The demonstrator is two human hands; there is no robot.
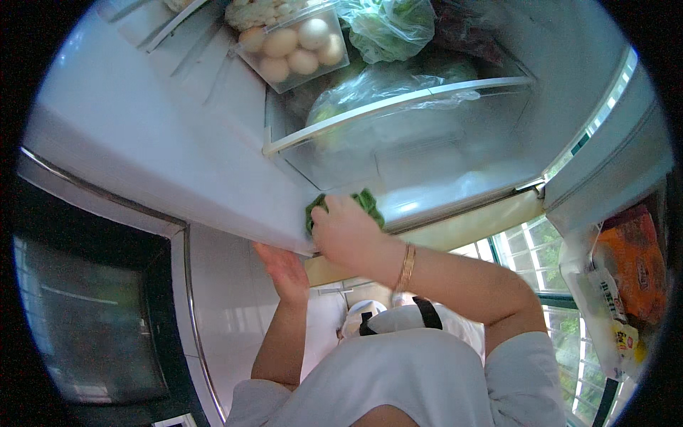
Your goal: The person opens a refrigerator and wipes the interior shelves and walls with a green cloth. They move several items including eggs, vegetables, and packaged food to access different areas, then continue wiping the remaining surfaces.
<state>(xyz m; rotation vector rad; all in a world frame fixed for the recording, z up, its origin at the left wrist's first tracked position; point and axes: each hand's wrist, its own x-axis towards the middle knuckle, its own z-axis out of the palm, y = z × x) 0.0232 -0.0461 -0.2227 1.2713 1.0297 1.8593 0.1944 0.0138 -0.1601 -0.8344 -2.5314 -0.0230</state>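
Observation:
My right hand, with a bracelet on the wrist, grips a bunched dark green cloth. It is at the front lower left corner of an open refrigerator compartment, where the white inner side wall meets the compartment floor. My left hand is raised at the front edge of that wall, palm showing and holding nothing visible. The wall's edge partly hides its fingertips. Behind the cloth is a clear drawer with a white front rim.
Bagged greens fill the drawer, and a clear box of eggs sits tilted at its left. The open door at right holds an orange packet and other packages. At left stands a dark glossy panel; windows show at right.

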